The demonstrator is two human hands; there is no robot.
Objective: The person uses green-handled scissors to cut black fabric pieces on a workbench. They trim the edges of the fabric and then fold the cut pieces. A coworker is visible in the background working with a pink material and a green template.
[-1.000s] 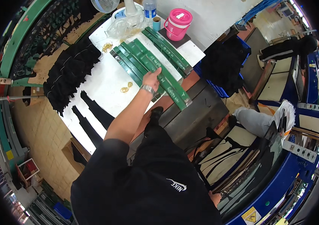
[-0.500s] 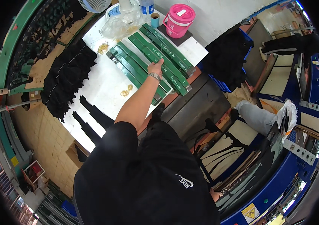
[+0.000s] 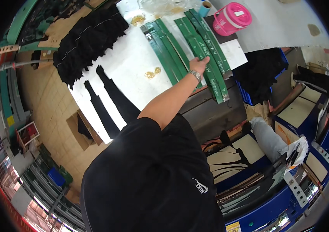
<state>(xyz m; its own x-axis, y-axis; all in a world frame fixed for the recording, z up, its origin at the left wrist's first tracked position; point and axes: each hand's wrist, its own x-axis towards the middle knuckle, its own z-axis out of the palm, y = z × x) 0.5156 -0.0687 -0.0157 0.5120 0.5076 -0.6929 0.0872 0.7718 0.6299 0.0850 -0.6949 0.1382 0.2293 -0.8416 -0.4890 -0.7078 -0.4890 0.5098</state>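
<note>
Hand [image 3: 200,64] on green strips [image 3: 207,58]

Strips [image 3: 201,46] are lying side by side on the table [image 3: 133,65], bucket [image 3: 230,19] standing behind them, fabric pile [image 3: 87,36] resting at left.

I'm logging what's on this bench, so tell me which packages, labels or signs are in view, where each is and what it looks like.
Pink tub: table's far end, round, white label on lid.
Green strips: side by side on the white table, long, handwritten marks; one hand touches them.
Yellow sign: bottom edge, on blue frame.
</note>
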